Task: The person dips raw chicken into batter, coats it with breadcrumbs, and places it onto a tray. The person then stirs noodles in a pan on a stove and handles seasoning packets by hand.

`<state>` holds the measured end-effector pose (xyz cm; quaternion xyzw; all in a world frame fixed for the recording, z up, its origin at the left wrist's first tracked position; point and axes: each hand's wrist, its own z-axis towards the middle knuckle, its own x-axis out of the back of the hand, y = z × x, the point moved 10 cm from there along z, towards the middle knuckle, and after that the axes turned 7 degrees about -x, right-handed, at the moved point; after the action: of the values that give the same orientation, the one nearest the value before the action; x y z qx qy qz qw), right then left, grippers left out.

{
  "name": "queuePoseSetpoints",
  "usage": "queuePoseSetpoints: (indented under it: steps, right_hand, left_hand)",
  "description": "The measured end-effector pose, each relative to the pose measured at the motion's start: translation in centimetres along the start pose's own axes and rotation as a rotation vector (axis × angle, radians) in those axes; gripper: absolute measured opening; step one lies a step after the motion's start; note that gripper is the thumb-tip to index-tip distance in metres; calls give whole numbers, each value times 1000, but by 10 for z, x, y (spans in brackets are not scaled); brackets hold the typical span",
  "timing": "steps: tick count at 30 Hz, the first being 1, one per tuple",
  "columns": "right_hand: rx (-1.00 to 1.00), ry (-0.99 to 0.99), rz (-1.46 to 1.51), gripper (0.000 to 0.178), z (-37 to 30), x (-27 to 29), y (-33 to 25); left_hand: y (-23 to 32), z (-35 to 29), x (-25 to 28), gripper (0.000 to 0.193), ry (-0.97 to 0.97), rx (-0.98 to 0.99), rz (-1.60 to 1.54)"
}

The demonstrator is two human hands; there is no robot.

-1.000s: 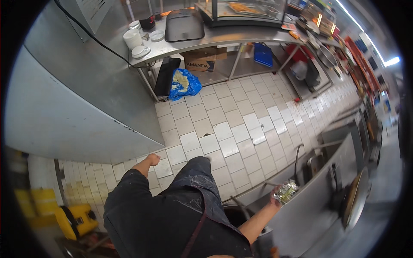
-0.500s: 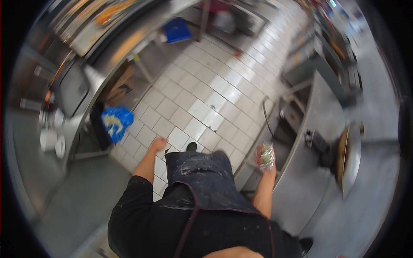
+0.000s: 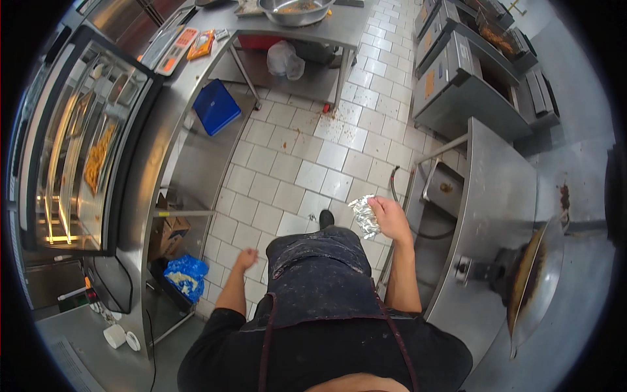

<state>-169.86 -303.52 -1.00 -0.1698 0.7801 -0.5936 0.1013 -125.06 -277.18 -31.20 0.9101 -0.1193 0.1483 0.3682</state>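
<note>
In my right hand is a crumpled piece of silvery foil, gripped between thumb and fingers over the tiled floor. Whether the foil wraps anything cannot be seen from here. My left hand hangs low beside my dark apron, its fingers curled in, with nothing visible in them. White smears mark the apron.
On the left, a steel counter bears a glass food display case; a blue bag lies below. To the right, a large wok tilts beside a steel bench. Fryers stand beyond. Crumbs dot the floor before a far table.
I have moved forward along the aisle, and the display case has come into full view. My right hand has swung inward and turned over with the foil. My left hand still hangs low.
</note>
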Motion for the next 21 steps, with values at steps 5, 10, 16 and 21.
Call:
queuePoseSetpoints:
  steps: [5,10,16,21]
  right_hand:
    - [-75,-37,-18,23,159,27,-91]
    - [-165,-75,381,23,294,49,-110]
    - [-53,218,-689,37,382,99,-70]
    - [-365,206,-374,36,407,132,-18]
  left_hand:
    - [43,17,-37,28,-130,101,-6]
    - [123,138,4,27,56,192,-200]
    - [441,367,89,30,196,-238,-447]
    - [759,455,158,51,141,-518,-1136]
